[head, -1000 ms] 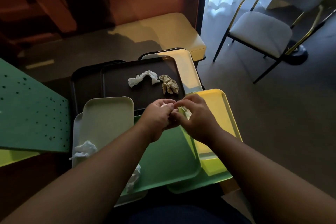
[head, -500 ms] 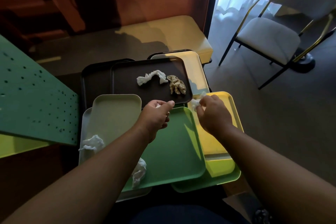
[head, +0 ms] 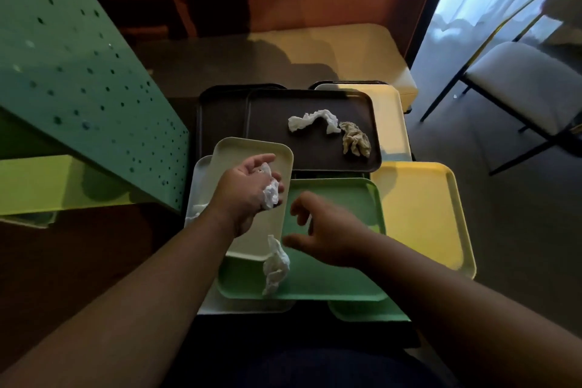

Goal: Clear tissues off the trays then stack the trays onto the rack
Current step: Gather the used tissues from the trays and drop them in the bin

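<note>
You are sitting over a spread of overlapping trays, with the green rack rising well off to the left of your hands, so nothing is stacked there yet and clearing comes first. Beyond your hands the dark tray is carrying a white tissue touching a brown one. The green tray is lying under your right hand, the yellow tray just beside it, the pale tray under your left. Your left hand is curling around a white wad, palm turned up, seemingly serving as the collecting hand. Your right hand is hanging open and empty, fingers spread toward the twisted tissue lying just below your left wrist, across the edge where pale and green trays meet. That one looks like the next pick. Another scrap is peeking out left of your forearm.
</note>
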`<state>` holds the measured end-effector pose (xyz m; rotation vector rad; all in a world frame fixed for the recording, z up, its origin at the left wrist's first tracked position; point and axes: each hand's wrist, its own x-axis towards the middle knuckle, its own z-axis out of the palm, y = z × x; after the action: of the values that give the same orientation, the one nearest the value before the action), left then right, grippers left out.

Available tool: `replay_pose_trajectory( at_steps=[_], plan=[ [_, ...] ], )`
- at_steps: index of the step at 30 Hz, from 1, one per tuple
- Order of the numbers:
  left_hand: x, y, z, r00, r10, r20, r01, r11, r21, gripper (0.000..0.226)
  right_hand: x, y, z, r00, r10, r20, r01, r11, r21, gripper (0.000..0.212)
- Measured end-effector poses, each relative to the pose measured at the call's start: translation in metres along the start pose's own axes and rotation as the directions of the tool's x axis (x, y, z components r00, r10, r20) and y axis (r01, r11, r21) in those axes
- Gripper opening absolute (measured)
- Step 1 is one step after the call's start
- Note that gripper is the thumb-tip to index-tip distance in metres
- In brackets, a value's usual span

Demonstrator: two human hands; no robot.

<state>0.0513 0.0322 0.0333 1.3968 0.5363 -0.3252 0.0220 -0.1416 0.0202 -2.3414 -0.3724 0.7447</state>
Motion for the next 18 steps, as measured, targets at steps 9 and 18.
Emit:
replay_pose_trajectory(
  at_steps=[9, 18],
  plan=[
    [-0.013, -0.012, -0.031, 1.000, 0.021, -0.002, -0.021, 0.999, -0.033, 0.014, 0.006, -0.006, 0.046, 0.988, 0.064, 0.140, -0.013, 0.943, -0.333, 0.019],
    [-0.039, -0.010, -0.049, 0.998, 0.048, 0.049, -0.062, 0.944, 0.323, 0.053, 0.029, -0.040, -0.014, 0.986, 0.166, 0.001, -0.123, 0.727, 0.676, 0.006]
  ],
)
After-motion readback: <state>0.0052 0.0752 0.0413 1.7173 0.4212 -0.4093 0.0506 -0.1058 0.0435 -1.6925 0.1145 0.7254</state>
